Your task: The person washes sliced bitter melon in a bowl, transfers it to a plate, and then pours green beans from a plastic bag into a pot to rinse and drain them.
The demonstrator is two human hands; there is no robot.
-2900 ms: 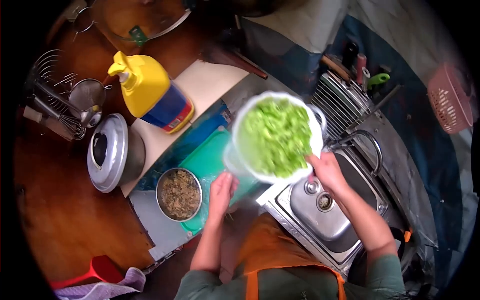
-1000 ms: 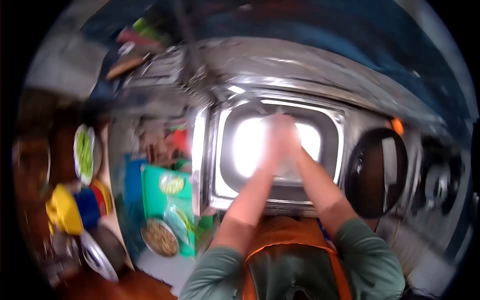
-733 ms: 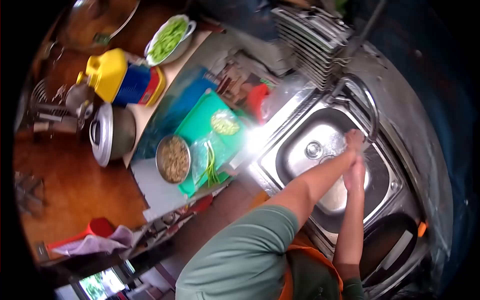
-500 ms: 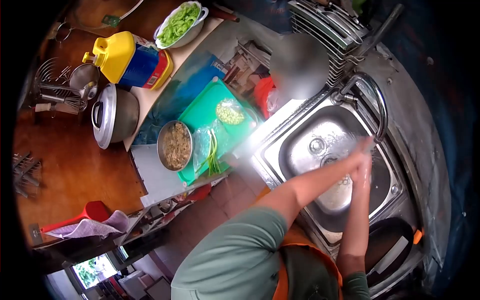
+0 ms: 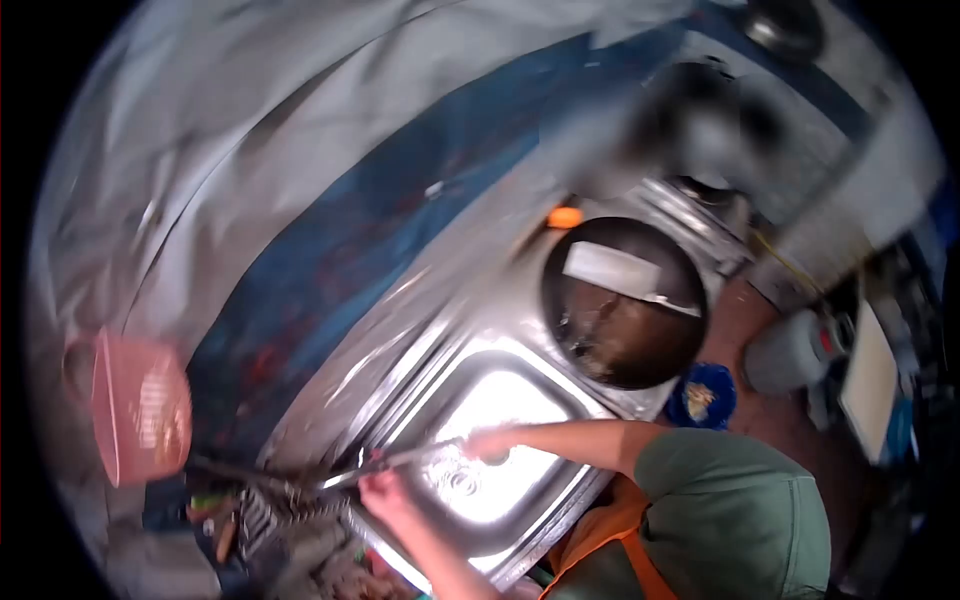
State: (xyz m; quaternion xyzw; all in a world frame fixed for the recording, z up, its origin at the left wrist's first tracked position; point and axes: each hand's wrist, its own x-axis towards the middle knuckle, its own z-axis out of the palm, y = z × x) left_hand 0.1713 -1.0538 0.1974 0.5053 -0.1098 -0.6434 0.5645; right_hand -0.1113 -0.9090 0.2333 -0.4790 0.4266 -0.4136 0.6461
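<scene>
The metal sink (image 5: 590,405) lies in front of me, with bright light glaring off its basin. My left hand (image 5: 385,493) is at the near side of the tap (image 5: 400,460), close to its base; blur hides whether it grips or only touches it. My right hand (image 5: 488,441) is over the basin by the end of the spout, its fingers smeared by motion. I cannot make out anything held in either hand.
Right of the sink stands a dark wok (image 5: 630,345) with a white flat-bladed tool (image 5: 612,268) in it. A blue container (image 5: 703,397) sits lower beside it. A pink basket (image 5: 143,410) is at far left, a grey jug (image 5: 787,352) at right.
My view has swung to the right, so the green tray and yellow jug have left it and the wok shows whole. My hands, together under the tap before, are now apart.
</scene>
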